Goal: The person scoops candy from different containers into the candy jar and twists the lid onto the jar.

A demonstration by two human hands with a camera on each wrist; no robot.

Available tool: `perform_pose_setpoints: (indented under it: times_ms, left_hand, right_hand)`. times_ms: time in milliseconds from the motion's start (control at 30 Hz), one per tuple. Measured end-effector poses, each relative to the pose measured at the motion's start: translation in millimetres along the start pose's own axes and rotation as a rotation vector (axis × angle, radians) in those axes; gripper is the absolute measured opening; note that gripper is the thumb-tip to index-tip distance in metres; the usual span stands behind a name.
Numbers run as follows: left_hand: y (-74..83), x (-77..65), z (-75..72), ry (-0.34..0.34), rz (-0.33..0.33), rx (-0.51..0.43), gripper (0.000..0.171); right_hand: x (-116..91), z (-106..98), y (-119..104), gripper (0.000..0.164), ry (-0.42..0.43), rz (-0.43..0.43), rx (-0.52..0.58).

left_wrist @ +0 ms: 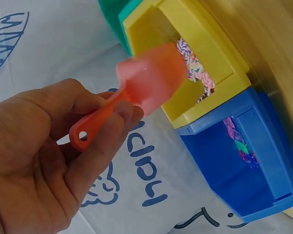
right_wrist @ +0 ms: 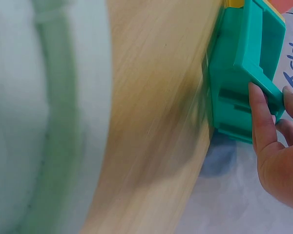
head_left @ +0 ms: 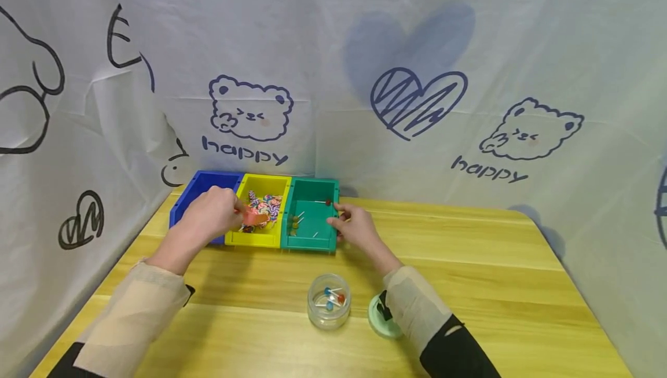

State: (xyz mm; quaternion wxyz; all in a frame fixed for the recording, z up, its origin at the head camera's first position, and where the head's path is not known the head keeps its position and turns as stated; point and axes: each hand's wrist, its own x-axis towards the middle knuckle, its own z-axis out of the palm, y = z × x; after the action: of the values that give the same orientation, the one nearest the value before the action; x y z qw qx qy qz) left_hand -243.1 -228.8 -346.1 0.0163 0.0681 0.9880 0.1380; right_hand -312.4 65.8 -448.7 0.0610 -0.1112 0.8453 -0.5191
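My left hand (head_left: 211,210) grips a pink-orange scoop (left_wrist: 151,78) by its handle. The scoop's blade reaches into the yellow bin (head_left: 252,240), at the swirl-patterned candies (head_left: 271,207) inside. At the green bin (head_left: 310,242), my right hand (head_left: 359,230) pinches the right side wall, thumb at the rim and fingers along the outside. A few lollipops (head_left: 294,224) lie in that green bin. Left of the yellow bin stands the blue bin (left_wrist: 234,180), with colourful small pieces (left_wrist: 240,144) inside; my left forearm and hand partly hide it in the head view.
A clear jar (head_left: 329,321) with blue and red lollipops (head_left: 333,297) stands on the wooden table (head_left: 448,239) in front of the bins. Beside it lies a pale green lid (head_left: 383,325), partly under my right wrist. A printed white cloth (head_left: 333,65) hangs behind.
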Motion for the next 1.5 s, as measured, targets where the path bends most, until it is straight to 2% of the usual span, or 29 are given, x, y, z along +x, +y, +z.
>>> perform_pose_setpoints:
  times_ms: [67,267,633,867,1000,1167,1233,1400,1500]
  left_hand:
    - [-0.8,3.8,-1.0,-0.029,-0.004,-0.006,0.020]
    - [-1.4,13.3,-4.1,-0.107,-0.071,0.002,0.038]
    - [1.3,25.1,-0.9,-0.167,-0.156,0.135,0.017]
    - [3.9,30.1,8.6,-0.177,-0.145,0.219,0.024]
    - [6.3,30.8,13.9,-0.197,-0.149,0.239,0.018]
    - [7.9,29.7,17.7,-0.171,-0.134,0.257,0.013]
    - [8.3,29.0,18.5,-0.156,-0.128,0.264,0.018]
    - [8.1,28.2,19.7,-0.147,-0.129,0.272,0.044]
    - [7.5,27.5,21.6,-0.137,-0.127,0.255,0.046]
  right_hand:
    - [-1.1,0.9,-0.9,0.050,-0.002,0.000,0.005]
    - [-2.0,4.0,-1.7,0.050,-0.012,-0.006,0.017]
    - [-3.2,6.8,-2.8,0.051,-0.023,0.010,0.020]
    - [-4.1,7.4,-2.8,0.051,-0.022,0.007,0.019]
    - [-4.4,6.8,-2.7,0.051,-0.027,0.012,0.023]
    - [-3.0,5.8,-0.2,0.051,-0.026,0.016,0.024]
    - [-2.2,4.9,1.1,0.051,-0.023,0.015,0.025]
    - [-1.8,1.5,0.7,0.051,-0.011,0.011,0.027]
    - [-2.1,-0.1,0.1,0.051,-0.007,0.012,0.029]
